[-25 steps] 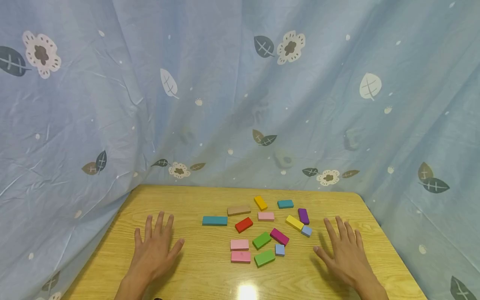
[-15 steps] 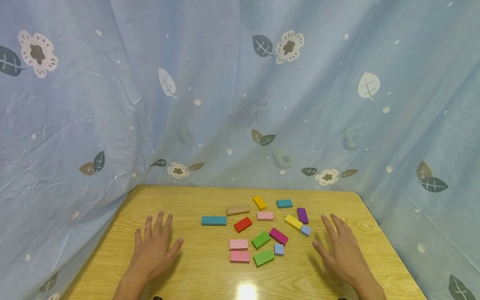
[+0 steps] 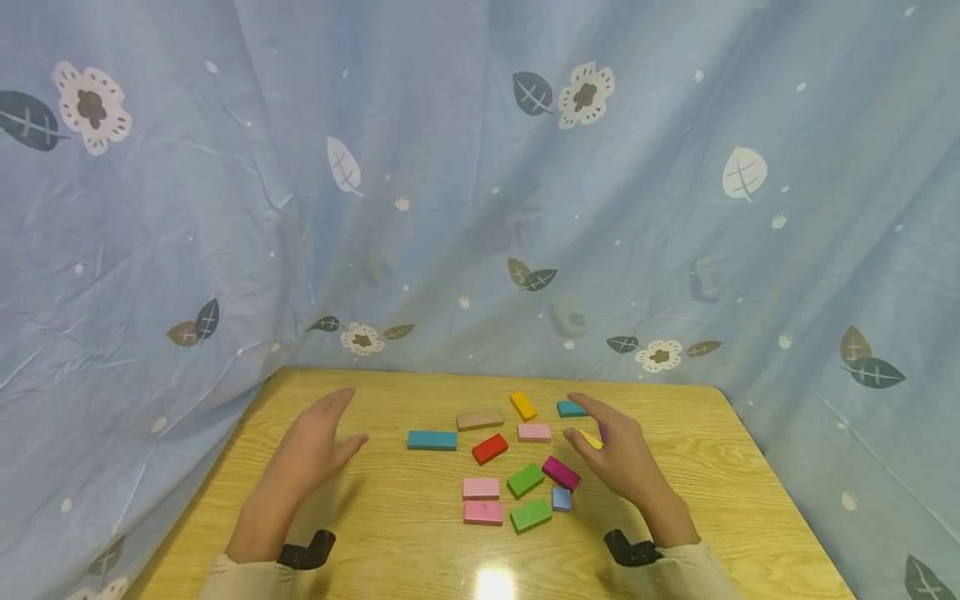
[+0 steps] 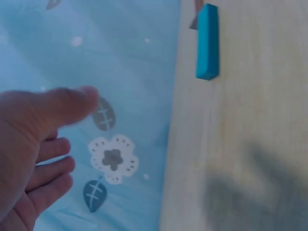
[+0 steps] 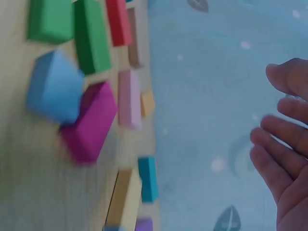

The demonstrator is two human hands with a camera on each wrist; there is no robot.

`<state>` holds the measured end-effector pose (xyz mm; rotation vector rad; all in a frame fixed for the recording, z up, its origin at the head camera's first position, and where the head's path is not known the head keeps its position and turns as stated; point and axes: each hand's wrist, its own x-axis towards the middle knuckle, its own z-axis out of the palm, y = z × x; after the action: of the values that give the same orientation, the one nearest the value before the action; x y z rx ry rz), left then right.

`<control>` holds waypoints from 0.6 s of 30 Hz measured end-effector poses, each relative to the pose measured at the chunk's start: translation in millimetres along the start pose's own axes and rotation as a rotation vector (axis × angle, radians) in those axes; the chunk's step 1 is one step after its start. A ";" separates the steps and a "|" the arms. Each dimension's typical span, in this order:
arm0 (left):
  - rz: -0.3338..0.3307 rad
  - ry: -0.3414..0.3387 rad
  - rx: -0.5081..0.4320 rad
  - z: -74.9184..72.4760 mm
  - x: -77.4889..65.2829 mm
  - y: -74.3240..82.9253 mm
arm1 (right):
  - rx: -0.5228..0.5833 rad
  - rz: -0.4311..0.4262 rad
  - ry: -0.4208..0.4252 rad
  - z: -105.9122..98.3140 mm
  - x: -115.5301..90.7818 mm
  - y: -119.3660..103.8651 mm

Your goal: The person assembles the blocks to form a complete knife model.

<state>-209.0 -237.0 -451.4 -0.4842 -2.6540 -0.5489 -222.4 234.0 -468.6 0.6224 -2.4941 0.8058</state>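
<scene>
My left hand hovers above the table's left side, turned on edge, thumb apart from the fingers and nothing held. Nearest to it lies a long teal block, seen also in the left wrist view. On the right, my right hand is raised over the blocks, thumb and fingers spread with nothing between them. It partly covers a yellow block, a purple block and a small teal block. Just left of that hand are a magenta block and a small blue block.
Mid-table lie a red block, a tan block, an orange block, green blocks and pink blocks. A patterned blue curtain hangs behind the wooden table and along its sides.
Both hands have risen and turned from palm-down to on edge. The right hand has moved left over the blocks. Sleeves and black wrist pieces have come into view; the blocks lie as before.
</scene>
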 end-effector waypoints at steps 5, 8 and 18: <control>0.035 0.002 0.016 1.0 18.1 -0.1 | 0.070 -0.009 -0.044 18.6 26.3 -5.2; 0.062 -0.009 -0.001 7.7 26.6 -0.6 | 0.149 0.009 -0.094 30.6 38.6 -5.1; -0.124 -0.113 -0.528 52.8 27.0 -19.3 | 0.394 0.121 -0.215 80.9 62.2 1.9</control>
<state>-255.8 -223.8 -490.4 -0.5074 -2.6382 -1.3105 -294.9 167.5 -495.4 0.7260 -2.6018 1.3609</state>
